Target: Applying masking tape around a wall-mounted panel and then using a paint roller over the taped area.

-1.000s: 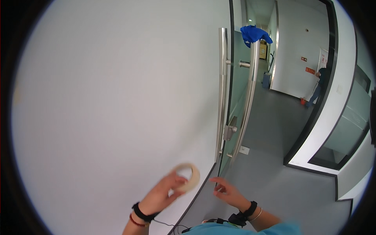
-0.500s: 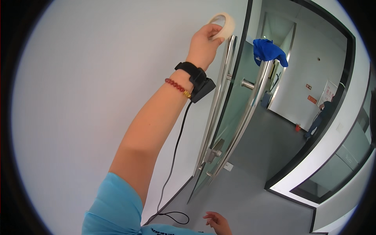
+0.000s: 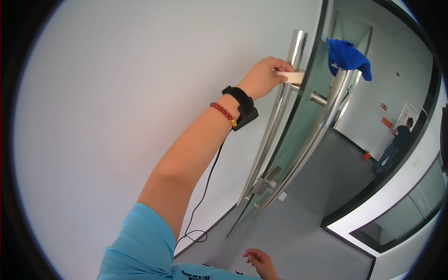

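My left hand (image 3: 267, 77) is stretched out and pinches a roll of cream masking tape (image 3: 294, 77). The roll lies nearly level across the upper part of a steel pull handle (image 3: 297, 44), whose top end sticks up above it. Whether the roll encircles the bar or only sits in front of it, I cannot tell. On my left wrist are a black strapped device and a red bead bracelet. Low in the view, my right hand (image 3: 260, 262) hangs with loosely bent fingers and nothing visible in it. A blue cloth cap (image 3: 347, 58) covers the top of the other steel handle (image 3: 326, 116).
A glass door (image 3: 298, 123) with a metal lock (image 3: 266, 183) stands beside the white wall (image 3: 116, 116). A black cable (image 3: 205, 193) hangs from my left wrist device. Beyond the doorway, a person (image 3: 395, 143) in dark clothes stands near a red bucket (image 3: 367, 155).
My left hand has moved right and down, bringing the tape roll from above the near handle's top to below it. The roll has tipped from upright to level.
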